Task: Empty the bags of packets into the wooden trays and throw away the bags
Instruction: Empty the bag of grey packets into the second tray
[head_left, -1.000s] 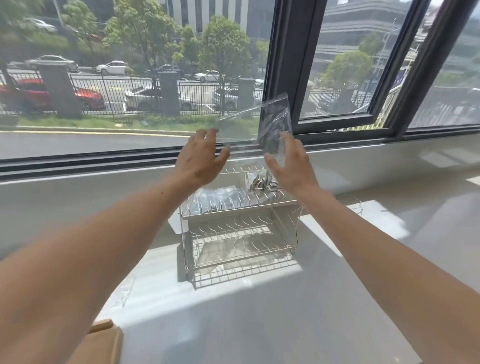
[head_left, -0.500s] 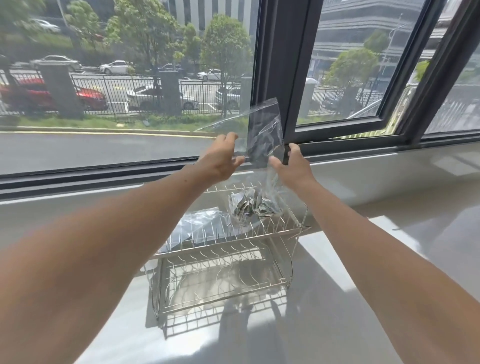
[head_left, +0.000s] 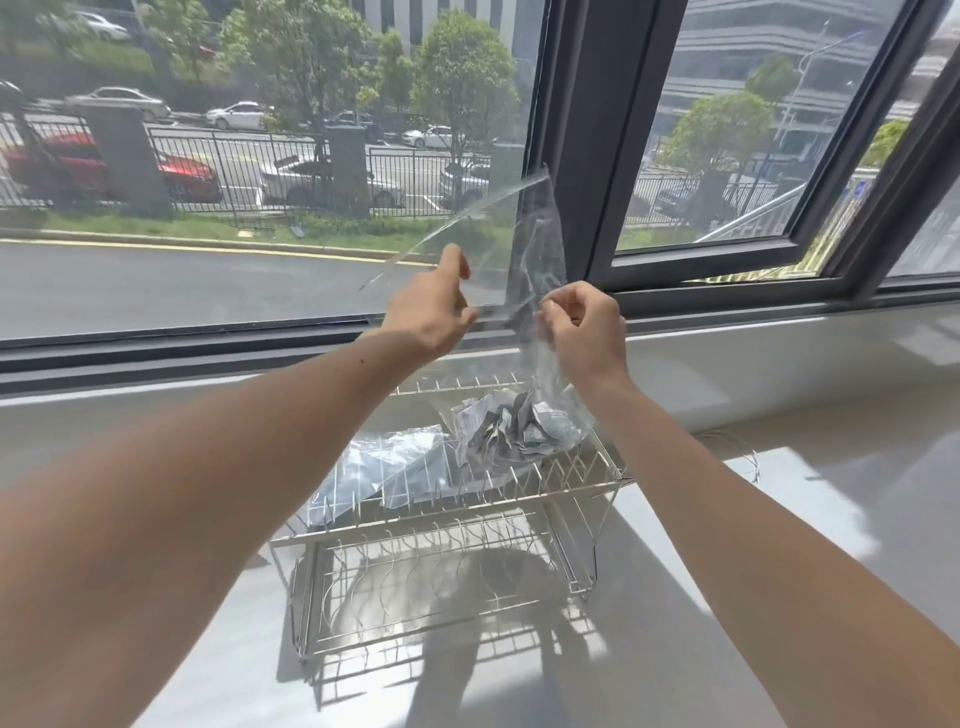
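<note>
bag (head_left: 537, 244) pinched by left hand (head_left: 434, 314) and right hand (head_left: 584, 332)

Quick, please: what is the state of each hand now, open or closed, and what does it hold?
Left hand: closed, pinching the clear bag.
Right hand: closed, pinching the same bag.

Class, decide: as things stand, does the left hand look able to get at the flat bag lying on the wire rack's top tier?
Probably not yet: the left hand pinches the raised bag; nothing blocks the flat bag below.
</note>
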